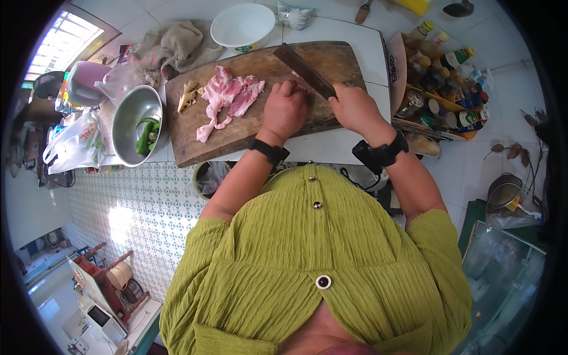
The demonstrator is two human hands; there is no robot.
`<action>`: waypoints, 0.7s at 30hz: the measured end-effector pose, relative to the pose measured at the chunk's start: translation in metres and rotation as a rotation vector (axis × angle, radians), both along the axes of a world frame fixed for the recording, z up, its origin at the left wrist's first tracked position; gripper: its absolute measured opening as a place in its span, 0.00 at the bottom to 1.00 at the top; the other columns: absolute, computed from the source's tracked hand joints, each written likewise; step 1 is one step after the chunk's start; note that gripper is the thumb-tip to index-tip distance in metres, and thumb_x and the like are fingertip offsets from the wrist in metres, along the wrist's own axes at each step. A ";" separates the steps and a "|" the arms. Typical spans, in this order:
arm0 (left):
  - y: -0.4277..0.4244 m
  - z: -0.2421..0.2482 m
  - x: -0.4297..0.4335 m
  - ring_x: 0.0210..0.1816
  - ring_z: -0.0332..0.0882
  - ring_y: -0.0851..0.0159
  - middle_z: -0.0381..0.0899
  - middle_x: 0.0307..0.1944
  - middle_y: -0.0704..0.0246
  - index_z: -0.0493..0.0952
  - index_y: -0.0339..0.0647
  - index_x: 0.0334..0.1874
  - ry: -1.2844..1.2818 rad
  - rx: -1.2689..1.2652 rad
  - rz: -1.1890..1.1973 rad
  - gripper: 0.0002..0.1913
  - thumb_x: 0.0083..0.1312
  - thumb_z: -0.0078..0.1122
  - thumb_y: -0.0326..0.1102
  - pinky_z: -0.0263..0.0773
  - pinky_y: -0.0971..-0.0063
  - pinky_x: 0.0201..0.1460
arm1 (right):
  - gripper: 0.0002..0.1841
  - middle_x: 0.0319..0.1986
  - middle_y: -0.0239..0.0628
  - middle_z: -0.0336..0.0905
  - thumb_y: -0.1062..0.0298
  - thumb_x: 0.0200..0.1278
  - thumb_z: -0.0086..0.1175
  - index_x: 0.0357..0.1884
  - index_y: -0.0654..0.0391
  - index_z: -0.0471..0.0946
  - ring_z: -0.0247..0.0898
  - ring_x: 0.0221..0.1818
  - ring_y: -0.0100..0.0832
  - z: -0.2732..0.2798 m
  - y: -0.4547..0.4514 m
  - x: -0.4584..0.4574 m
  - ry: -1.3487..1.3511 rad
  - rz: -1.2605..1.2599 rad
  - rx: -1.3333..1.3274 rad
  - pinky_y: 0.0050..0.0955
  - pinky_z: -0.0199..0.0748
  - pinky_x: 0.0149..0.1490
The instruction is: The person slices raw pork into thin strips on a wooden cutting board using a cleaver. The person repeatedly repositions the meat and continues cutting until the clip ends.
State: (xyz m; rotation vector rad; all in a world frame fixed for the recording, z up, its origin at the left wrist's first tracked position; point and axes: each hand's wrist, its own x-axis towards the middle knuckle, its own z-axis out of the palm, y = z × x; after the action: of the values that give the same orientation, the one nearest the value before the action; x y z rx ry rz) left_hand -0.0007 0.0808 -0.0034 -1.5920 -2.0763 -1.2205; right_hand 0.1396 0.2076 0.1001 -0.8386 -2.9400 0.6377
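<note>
On the thick wooden cutting board [244, 128], my left hand [286, 106] is curled over a small piece of meat [303, 88], most of it hidden under the fingers. My right hand [357, 108] grips the handle of a dark-bladed cleaver [304, 69]. Its blade slants up and left across the board, just beyond the left fingertips. A larger piece of raw pink meat [226, 95] lies spread out to the left of my left hand. Knobbly ginger root [188, 95] rests beside it, near the board's left end.
Left of the board stands a steel bowl [122, 120] holding green peppers [146, 137]. A white bowl [242, 26] and a crumpled cloth [175, 46] sit behind. A carton of bottles [395, 80] stands at the right, plastic bags [75, 142] at the far left.
</note>
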 end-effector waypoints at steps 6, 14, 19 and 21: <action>0.000 0.002 -0.001 0.46 0.78 0.51 0.82 0.41 0.64 0.84 0.42 0.40 0.009 -0.012 0.014 0.08 0.58 0.66 0.28 0.78 0.60 0.50 | 0.09 0.30 0.53 0.84 0.64 0.71 0.55 0.42 0.59 0.76 0.82 0.38 0.59 0.020 -0.005 0.029 -0.107 0.091 0.044 0.57 0.77 0.43; 0.000 0.000 -0.003 0.45 0.78 0.50 0.82 0.40 0.63 0.84 0.42 0.38 -0.016 -0.047 0.034 0.07 0.57 0.66 0.29 0.78 0.60 0.51 | 0.06 0.31 0.54 0.85 0.70 0.68 0.52 0.41 0.61 0.76 0.83 0.37 0.60 0.021 -0.005 0.016 -0.175 0.162 0.033 0.57 0.78 0.42; 0.002 -0.001 -0.002 0.44 0.78 0.50 0.82 0.40 0.63 0.84 0.43 0.38 -0.029 -0.055 0.033 0.08 0.56 0.67 0.30 0.78 0.60 0.48 | 0.11 0.31 0.56 0.84 0.63 0.72 0.54 0.45 0.62 0.75 0.82 0.39 0.62 0.000 -0.007 -0.024 -0.132 0.186 0.085 0.58 0.78 0.44; -0.001 -0.001 -0.002 0.44 0.78 0.51 0.82 0.40 0.63 0.84 0.43 0.39 -0.035 -0.027 0.029 0.08 0.56 0.67 0.30 0.78 0.60 0.48 | 0.11 0.32 0.56 0.84 0.63 0.72 0.54 0.46 0.61 0.76 0.82 0.40 0.62 -0.004 -0.006 -0.029 -0.102 0.167 0.076 0.58 0.79 0.45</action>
State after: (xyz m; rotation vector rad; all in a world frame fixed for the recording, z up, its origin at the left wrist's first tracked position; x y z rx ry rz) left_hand -0.0025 0.0795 -0.0039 -1.5571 -2.1387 -1.2236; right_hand 0.1104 0.2015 0.0961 -0.6426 -3.1281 0.5000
